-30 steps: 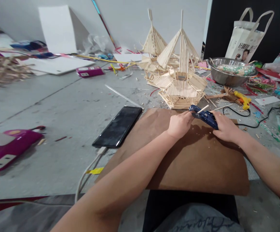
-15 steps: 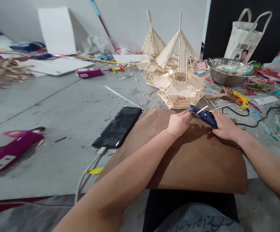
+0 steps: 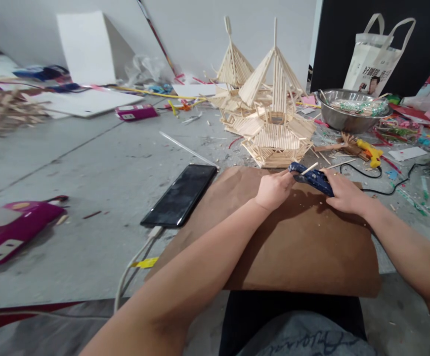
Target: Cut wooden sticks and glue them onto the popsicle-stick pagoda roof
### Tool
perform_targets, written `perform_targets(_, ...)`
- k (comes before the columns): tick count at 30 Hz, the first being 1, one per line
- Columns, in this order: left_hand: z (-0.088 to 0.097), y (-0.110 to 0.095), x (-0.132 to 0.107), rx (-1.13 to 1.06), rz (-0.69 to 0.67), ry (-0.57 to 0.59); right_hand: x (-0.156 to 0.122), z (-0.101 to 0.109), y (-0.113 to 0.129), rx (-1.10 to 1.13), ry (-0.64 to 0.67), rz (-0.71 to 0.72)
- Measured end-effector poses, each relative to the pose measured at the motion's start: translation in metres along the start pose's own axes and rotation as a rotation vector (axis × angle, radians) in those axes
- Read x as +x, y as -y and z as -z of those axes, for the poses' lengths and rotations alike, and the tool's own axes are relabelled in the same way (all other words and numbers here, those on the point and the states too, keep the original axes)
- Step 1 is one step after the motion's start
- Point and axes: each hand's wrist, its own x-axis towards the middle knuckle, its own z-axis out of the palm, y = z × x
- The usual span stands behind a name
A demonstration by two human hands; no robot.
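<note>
In the head view, my right hand is wrapped round a dark blue hand-held cutter, its jaw end pointing left. A thin pale wooden stick lies across the cutter's jaw, its free end sticking up to the right. My left hand is closed at the jaw, fingers pinched at the stick's other end, which they largely hide. Both hands are above a brown board at the table's front edge. Just beyond them stands a pavilion model made of sticks.
A black phone with a white cable lies left of the board. Purple power strips are farther left. At the right are a metal bowl, a yellow glue gun and its black cord. A second stick model stands behind.
Hands, cutter and stick hold nearly the same pose. The whole view has shifted very slightly.
</note>
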Motion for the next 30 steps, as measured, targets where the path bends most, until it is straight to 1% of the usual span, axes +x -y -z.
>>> perform_targets(3, -0.001, 0.000, -0.002, -0.086, 0.003, 0.002, 0.001, -0.002, -0.001, -0.022, -0.024, 0.010)
perform_targets(7, -0.001, -0.002, -0.004, -0.298, -0.003, 0.008, 0.001, -0.005, -0.005, -0.016, -0.041, 0.044)
perform_targets(10, 0.000, -0.004, -0.004, -0.442, 0.007, 0.049, 0.002, -0.006, -0.008, -0.008, -0.042, 0.074)
perform_targets(12, 0.001, -0.003, -0.003, -0.492, 0.017, 0.077, 0.002, -0.005, -0.009, -0.003, -0.041, 0.082)
perform_targets(15, 0.003, 0.000, -0.001, -0.450, -0.018, 0.091, 0.002, -0.003, -0.009, 0.004, -0.020, 0.100)
perform_targets(17, 0.004, 0.003, 0.000, -0.363, -0.049, 0.064, 0.002, -0.002, -0.009, 0.010, -0.008, 0.111)
perform_targets(19, 0.004, 0.003, 0.000, -0.302, -0.051, 0.027, 0.002, -0.001, -0.007, 0.018, -0.011, 0.109)
perform_targets(20, 0.004, 0.003, 0.000, -0.301, -0.040, 0.008, 0.002, -0.001, -0.006, 0.021, -0.018, 0.099)
perform_targets(22, 0.002, -0.001, -0.002, -0.366, 0.000, -0.016, 0.002, -0.002, -0.004, 0.015, -0.036, 0.077)
perform_targets(25, -0.002, -0.010, -0.005, -0.600, 0.134, -0.022, 0.001, -0.003, -0.002, -0.018, -0.052, 0.064)
perform_targets(27, -0.003, -0.016, -0.005, -0.780, 0.224, 0.031, 0.001, -0.004, 0.000, -0.050, -0.054, 0.064)
perform_targets(28, -0.002, -0.018, -0.005, -0.843, 0.247, 0.064, 0.001, -0.005, 0.000, -0.065, -0.057, 0.062)
perform_targets(30, 0.000, -0.020, -0.005, -0.909, 0.251, 0.119, 0.002, -0.006, 0.000, -0.084, -0.065, 0.058)
